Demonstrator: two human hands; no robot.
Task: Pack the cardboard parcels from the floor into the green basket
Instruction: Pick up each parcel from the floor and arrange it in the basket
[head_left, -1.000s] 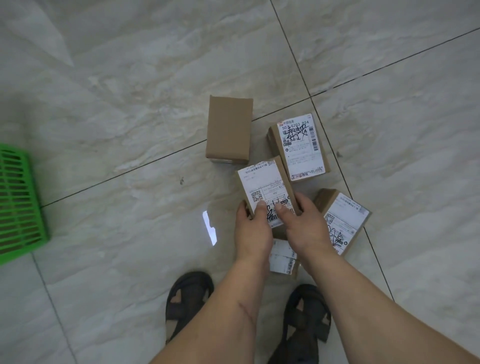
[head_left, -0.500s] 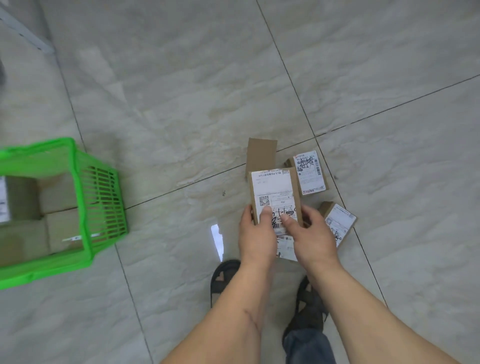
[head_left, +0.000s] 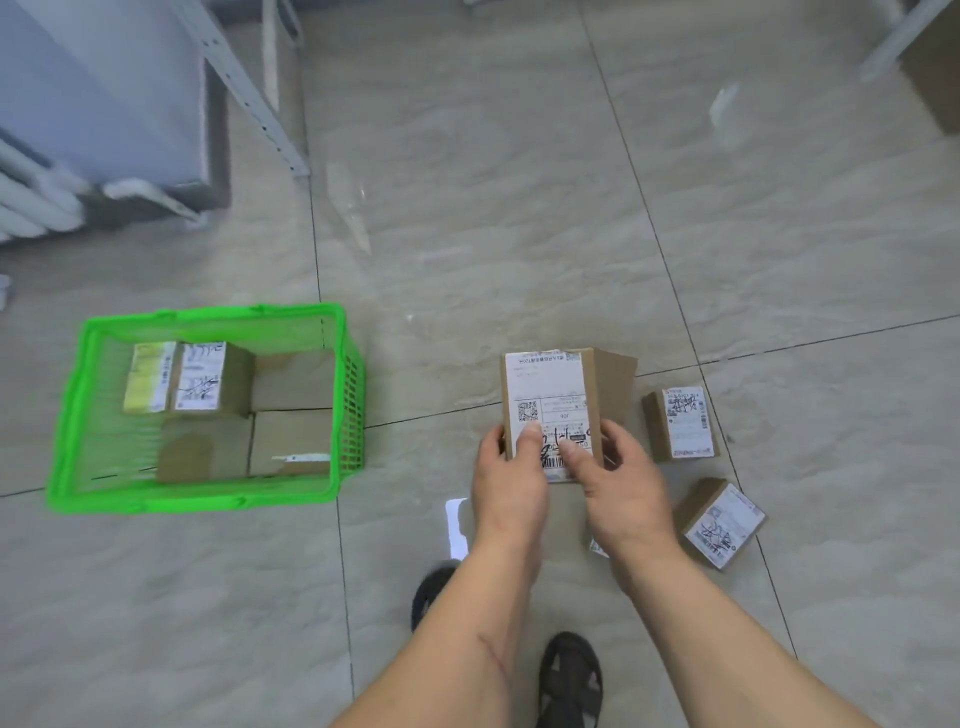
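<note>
I hold a labelled cardboard parcel (head_left: 553, 395) up off the floor in both hands. My left hand (head_left: 511, 478) grips its lower left edge, thumb on the white label. My right hand (head_left: 618, 483) grips its lower right edge, thumb on the barcode. The green basket (head_left: 343, 332) stands on the floor to the left with several parcels (head_left: 208, 384) inside. Two more labelled parcels lie on the floor at right, one (head_left: 680, 423) behind the other (head_left: 719, 519). A plain brown parcel (head_left: 618, 371) shows just behind the held one, and a corner of another (head_left: 597, 546) peeks out under my right wrist.
A grey cabinet (head_left: 104, 93) and a metal shelf upright (head_left: 244, 88) stand at the back left, with white pipes (head_left: 31, 208) beside them. A large cardboard box (head_left: 935, 67) sits at the top right corner. My sandalled feet (head_left: 569, 675) are at the bottom of the view.
The parcel has risen from the floor pile in both hands. My view has pulled up and back, bringing the whole green basket and the back-left furniture into sight.
</note>
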